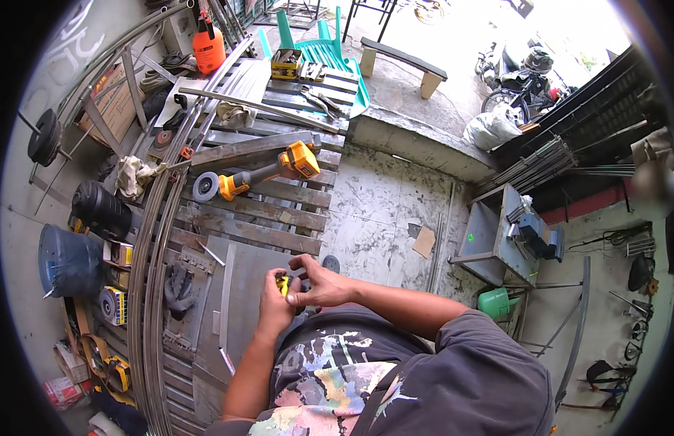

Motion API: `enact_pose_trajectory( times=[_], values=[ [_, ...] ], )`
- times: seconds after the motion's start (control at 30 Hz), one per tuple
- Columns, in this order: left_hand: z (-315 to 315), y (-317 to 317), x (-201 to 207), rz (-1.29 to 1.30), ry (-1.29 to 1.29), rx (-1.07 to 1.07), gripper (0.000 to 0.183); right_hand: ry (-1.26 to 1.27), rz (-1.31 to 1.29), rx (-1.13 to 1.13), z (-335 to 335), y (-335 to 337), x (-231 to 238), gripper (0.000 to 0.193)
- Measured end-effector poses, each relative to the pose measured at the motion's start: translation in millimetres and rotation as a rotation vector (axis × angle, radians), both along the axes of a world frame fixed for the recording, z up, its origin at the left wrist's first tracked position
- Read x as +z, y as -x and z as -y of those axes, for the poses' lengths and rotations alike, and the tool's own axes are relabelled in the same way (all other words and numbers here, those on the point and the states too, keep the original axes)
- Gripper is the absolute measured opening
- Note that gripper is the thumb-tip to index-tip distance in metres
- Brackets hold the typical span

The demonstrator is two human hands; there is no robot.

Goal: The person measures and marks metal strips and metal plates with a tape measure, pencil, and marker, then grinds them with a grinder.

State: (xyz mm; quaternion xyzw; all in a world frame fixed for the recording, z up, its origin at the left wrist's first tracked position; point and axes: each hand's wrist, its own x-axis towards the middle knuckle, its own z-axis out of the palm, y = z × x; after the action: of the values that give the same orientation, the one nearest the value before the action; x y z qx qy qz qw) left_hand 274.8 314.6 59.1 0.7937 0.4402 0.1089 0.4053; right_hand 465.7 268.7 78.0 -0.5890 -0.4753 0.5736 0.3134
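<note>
Close in front of my body, both hands meet around a small yellow-and-black object (282, 284), perhaps a tape measure; fingers cover most of it. My left hand (274, 305) is closed around it. My right hand (319, 283) reaches across from the right, fingers curled and thumb against the object. Below the hands lies a grey metal sheet (242, 280) on the slatted metal bench (279, 208). Farther off on the slats rests a yellow-and-black cordless angle grinder (257, 174), its disc toward the left. A thin marker-like stick (226, 361) lies beside my left forearm.
Long metal bars (142, 291) run along the bench's left side. A dark glove (179, 289) and blue bucket (70, 260) are there too. Pliers (321, 102) and a green plastic chair (326, 52) stand farther back. At right is a metal stand with a blue vise (537, 234).
</note>
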Motion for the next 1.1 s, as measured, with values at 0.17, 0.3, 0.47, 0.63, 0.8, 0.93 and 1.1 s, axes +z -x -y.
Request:
enact_pose_trajectory(
  times=[0.17,0.3,0.47,0.63,0.8,0.93,1.1],
  values=[
    [18,5,2,0.701,0.811,0.429,0.040,-0.196,0.186,0.205,13,18,1,0.124],
    [17,17,10,0.414,0.426,0.166,0.034,0.028,0.231,0.310,23,1,30,0.121],
    [13,10,4,0.405,0.690,0.003,0.026,0.036,0.353,0.328,38,-19,51,0.118],
    [20,0,10,0.503,0.832,0.099,0.031,0.025,0.211,0.334,42,-24,57,0.109],
    [19,-1,-17,0.479,0.913,0.042,0.040,0.039,0.263,0.319,51,-20,51,0.101],
    [11,-3,-19,0.495,0.880,0.004,0.037,0.305,0.190,0.323,40,-22,60,0.090],
    [-69,20,-24,0.427,0.703,0.005,0.021,0.484,0.226,0.343,36,-78,10,0.046]
  ],
)
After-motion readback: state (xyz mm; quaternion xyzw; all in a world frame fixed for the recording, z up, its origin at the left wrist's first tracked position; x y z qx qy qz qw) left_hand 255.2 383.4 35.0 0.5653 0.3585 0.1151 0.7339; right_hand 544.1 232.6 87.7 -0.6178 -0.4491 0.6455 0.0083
